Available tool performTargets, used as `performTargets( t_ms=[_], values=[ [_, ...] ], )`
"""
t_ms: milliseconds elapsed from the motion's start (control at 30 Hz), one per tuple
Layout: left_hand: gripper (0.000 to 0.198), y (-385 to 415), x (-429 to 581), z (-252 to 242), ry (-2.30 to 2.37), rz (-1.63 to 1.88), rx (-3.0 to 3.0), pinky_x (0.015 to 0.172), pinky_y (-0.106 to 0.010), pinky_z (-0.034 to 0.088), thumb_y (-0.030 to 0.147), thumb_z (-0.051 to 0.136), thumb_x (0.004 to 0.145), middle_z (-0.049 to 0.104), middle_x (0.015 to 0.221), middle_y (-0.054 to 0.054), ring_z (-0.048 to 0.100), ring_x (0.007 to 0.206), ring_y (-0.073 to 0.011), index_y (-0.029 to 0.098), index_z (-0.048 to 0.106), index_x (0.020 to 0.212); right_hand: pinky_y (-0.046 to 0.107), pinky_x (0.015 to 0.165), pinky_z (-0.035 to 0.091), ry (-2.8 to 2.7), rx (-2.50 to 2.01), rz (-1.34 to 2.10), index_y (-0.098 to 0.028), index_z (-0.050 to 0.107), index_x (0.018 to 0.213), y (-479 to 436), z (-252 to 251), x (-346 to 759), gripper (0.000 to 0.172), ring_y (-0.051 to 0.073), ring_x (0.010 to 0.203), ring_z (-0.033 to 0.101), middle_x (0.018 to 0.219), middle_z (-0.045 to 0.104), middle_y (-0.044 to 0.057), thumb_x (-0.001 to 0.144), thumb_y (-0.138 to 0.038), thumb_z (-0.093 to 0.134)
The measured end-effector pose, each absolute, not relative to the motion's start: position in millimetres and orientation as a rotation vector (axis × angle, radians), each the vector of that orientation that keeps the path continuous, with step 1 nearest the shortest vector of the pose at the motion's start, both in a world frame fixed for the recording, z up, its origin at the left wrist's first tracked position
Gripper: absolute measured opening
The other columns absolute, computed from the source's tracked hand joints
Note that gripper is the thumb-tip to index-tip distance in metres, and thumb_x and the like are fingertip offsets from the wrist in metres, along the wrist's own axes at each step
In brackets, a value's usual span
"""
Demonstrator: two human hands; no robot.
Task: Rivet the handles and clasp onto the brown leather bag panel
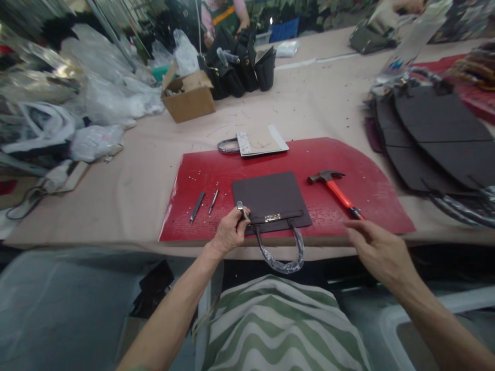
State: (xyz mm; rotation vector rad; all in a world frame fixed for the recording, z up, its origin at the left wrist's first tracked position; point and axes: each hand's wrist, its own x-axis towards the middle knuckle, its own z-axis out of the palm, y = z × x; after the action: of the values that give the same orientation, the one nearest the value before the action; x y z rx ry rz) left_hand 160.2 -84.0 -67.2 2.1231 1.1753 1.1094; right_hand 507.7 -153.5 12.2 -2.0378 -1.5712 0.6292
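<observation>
A dark brown handbag panel lies on a red mat, its metal clasp on the strap near the table edge. Its plastic-wrapped handle hangs over that edge. My left hand is closed around a short metal punch, held upright at the panel's left side. Just off the end of the hammer's orange-red handle, my right hand hovers with its fingers extended and holds nothing. Two slim metal tools, a dark one and a silver one, lie left of the panel.
The red mat carries small scattered bits. Behind the panel lies another handled bag piece. Stacked brown panels stand at right. A cardboard box, black bags and plastic wrapping sit farther back. Co-workers are across the table.
</observation>
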Motion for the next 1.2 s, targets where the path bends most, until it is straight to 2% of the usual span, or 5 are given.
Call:
performTargets(
  t_ms=[167, 300, 567, 833, 1200],
  values=[
    [0.019, -83, 161, -68, 1.172, 1.107, 2.163, 0.088, -0.035, 0.054, 0.018, 0.051, 0.091, 0.067, 0.102, -0.009, 0.066, 0.095, -0.0205, 0.018, 0.058, 0.109, 0.043, 0.076, 0.043, -1.900, -2.279, 0.016, -0.009, 0.061, 0.105, -111, -2, 532, 0.033, 0.037, 0.097, 0.059, 0.108, 0.061, 0.028, 0.085, -0.033, 0.054],
    [0.016, -84, 164, -66, 1.195, 1.104, 2.148, 0.085, -0.034, 0.054, 0.019, 0.050, 0.091, 0.067, 0.100, -0.008, 0.066, 0.092, -0.0201, 0.019, 0.057, 0.105, 0.035, 0.062, 0.040, -1.739, -2.231, 0.575, -0.019, 0.054, 0.076, -87, -8, 541, 0.010, 0.023, 0.068, 0.054, 0.074, 0.058, 0.011, 0.077, -0.029, 0.055],
    [0.013, -84, 168, -64, 1.221, 1.103, 2.122, 0.083, -0.035, 0.055, 0.017, 0.052, 0.088, 0.067, 0.093, -0.007, 0.067, 0.089, -0.0212, 0.020, 0.058, 0.099, 0.024, 0.039, 0.024, -1.098, -1.620, 1.430, -0.025, 0.040, 0.073, -99, 51, 480, 0.028, 0.009, 0.041, 0.026, 0.058, 0.032, -0.007, 0.079, -0.050, 0.052],
    [0.016, -84, 168, -70, 1.212, 1.135, 2.123, 0.084, -0.036, 0.056, 0.018, 0.051, 0.089, 0.068, 0.095, -0.009, 0.068, 0.089, -0.0225, 0.020, 0.060, 0.103, 0.029, 0.048, 0.021, -2.089, -1.460, 0.441, -0.025, 0.041, 0.071, -125, 105, 423, 0.032, 0.012, 0.042, 0.035, 0.052, 0.044, -0.002, 0.093, -0.049, 0.040],
    [0.015, -84, 167, -70, 1.185, 1.115, 2.127, 0.081, -0.034, 0.055, 0.017, 0.052, 0.088, 0.066, 0.092, -0.008, 0.067, 0.086, -0.0218, 0.020, 0.059, 0.102, 0.030, 0.047, 0.017, -2.271, -1.461, 0.279, -0.026, 0.040, 0.073, -129, 112, 414, 0.026, 0.013, 0.039, 0.035, 0.050, 0.047, -0.001, 0.094, -0.040, 0.038]
  ],
)
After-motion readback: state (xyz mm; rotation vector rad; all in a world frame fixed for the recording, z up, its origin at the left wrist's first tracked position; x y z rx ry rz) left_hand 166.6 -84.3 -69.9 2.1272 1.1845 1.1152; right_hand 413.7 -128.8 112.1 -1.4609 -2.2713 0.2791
